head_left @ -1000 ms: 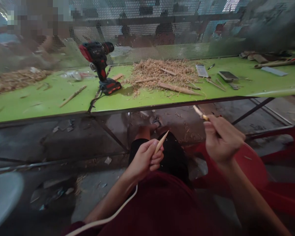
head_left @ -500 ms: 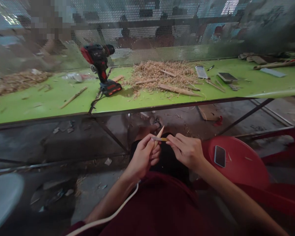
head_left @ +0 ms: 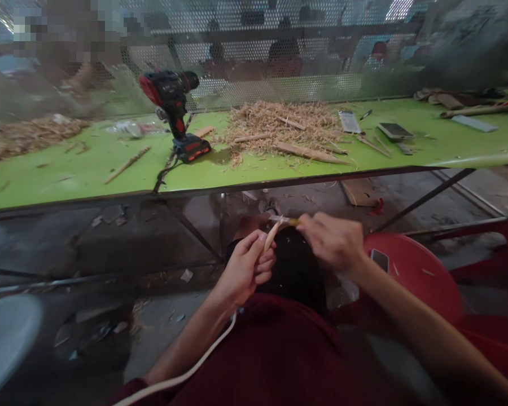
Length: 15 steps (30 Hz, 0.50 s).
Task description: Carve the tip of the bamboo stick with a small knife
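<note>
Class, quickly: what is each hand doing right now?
Left hand: closed, holding a pale, pointed wooden stick.
Right hand: closed, holding a yellow-handled knife with a thin metal blade.

Meeting table (head_left: 228,177) edge ahead, drill (head_left: 174,107) and shavings (head_left: 258,123) beyond; meeting red stool (head_left: 425,290) rightward; having room between left hand (head_left: 245,269) and right hand (head_left: 335,239), below knife (head_left: 293,221).

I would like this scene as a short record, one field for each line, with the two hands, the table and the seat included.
Left hand: holds a wooden stick, pointed end upward
Right hand: blurred, holds a knife with a yellow handle
Blade: crosses the stick near its tip
Table: green, with an upright drill and, to its right, a pile of shavings
Seat: red, with a phone lying on it
</note>
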Motion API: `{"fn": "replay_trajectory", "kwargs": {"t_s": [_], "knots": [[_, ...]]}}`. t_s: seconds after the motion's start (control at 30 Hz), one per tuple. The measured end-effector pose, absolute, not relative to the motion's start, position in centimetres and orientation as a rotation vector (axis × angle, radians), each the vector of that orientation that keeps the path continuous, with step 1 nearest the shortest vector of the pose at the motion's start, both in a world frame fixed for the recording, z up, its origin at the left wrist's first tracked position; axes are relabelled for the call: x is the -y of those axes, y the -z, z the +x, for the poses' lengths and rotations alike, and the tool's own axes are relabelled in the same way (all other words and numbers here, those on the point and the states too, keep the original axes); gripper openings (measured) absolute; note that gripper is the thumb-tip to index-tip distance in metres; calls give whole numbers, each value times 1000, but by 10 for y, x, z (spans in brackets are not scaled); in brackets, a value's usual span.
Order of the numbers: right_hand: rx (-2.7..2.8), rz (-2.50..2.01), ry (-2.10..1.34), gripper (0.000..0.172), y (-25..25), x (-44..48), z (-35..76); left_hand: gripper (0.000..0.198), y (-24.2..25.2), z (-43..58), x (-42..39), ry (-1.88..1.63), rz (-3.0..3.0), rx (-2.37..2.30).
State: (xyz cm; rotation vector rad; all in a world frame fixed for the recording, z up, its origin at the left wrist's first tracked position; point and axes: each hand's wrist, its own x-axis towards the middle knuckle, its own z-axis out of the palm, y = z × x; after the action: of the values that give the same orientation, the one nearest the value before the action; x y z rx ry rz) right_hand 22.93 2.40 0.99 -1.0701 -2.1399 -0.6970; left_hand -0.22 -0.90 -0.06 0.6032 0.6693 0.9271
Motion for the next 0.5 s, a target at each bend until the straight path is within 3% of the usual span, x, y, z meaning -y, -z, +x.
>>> {"fn": "replay_trajectory", "kwargs": {"t_s": [0.13, 0.23, 0.33, 0.5], "knots": [[1865, -1052, 763, 15, -33, -26, 255, 44, 3, -5, 17, -919, 574, -692], [1874, -993, 625, 20, -39, -11, 249, 45, 6, -1, 15, -938, 567, -678], [2081, -1046, 368, 17, -25, 2, 226, 44, 5, 2, 11, -943, 566, -671], [2229, -1072, 150, 32, 7, 5, 201, 43, 1, 3, 9, -963, 600, -676]]}}
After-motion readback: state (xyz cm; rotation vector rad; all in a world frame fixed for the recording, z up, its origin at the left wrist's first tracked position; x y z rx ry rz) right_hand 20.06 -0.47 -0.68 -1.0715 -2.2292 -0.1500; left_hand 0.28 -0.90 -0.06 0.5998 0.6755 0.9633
